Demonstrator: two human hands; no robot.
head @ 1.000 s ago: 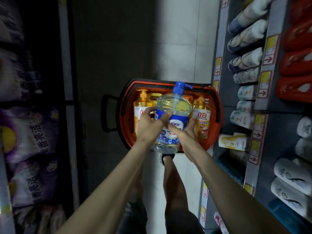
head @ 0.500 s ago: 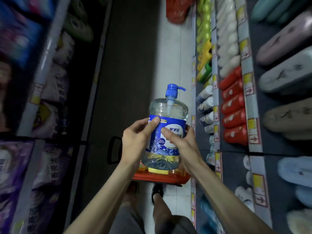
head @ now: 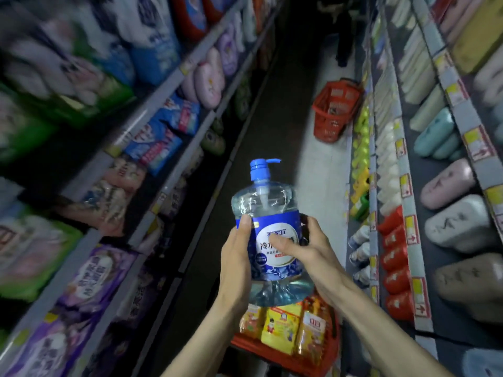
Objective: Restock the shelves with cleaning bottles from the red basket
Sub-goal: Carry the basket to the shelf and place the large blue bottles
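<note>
Far red basket (head: 333,110) stood on pale floor tiles (head: 324,170). Left of it, across the dark aisle: blue packs (head: 163,134), purple bags (head: 92,270), blurred. Just right of it: yellow-green bottles (head: 360,159). Nearer than it: red bottles (head: 394,257).

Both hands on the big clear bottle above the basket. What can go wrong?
The clear pump bottle with blue label is held only at its sides by the left hand and right hand. A slip would likely drop it onto the orange bottles in the red basket below.
Its blue pump head sticks out and may snag a shelf edge.
</note>
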